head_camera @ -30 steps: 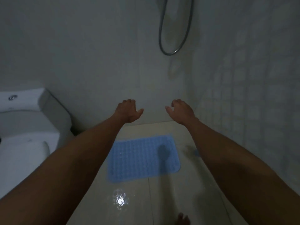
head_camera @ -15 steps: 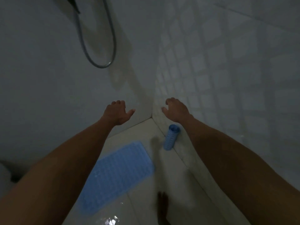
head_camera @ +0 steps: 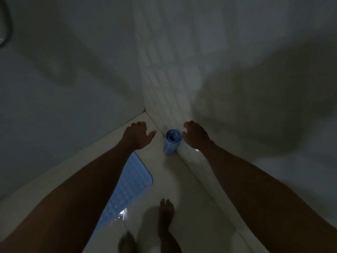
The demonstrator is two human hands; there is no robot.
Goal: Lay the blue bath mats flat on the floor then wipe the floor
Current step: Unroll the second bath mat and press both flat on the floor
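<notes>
the rolled mat (head_camera: pixel 171 142) now stands between both hands, left hand (head_camera: pixel 137 136) and right hand (head_camera: pixel 196 136) apart, loosely spread, holding nothing; flat mat (head_camera: pixel 127 189) at seven o'clock.

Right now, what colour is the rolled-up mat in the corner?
Blue, in the head view: the rolled bath mat.

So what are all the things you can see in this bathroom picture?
rolled mat: one, blue, standing on end in the floor corner against the right wall, between the two hands.
flat mat: one, blue, bumpy, lying on the floor, partly hidden under the left forearm.
floor: pale, shiny tiles, wet glint near the flat mat's near end.
walls: two, pale and dim, meeting at the corner.
hose: one, dark, at the top left edge.
feet: two, bare, on the floor; the nearer one is blurred.
left hand: open, reaching, holds nothing.
right hand: open, beside the rolled mat, holds nothing.
</notes>
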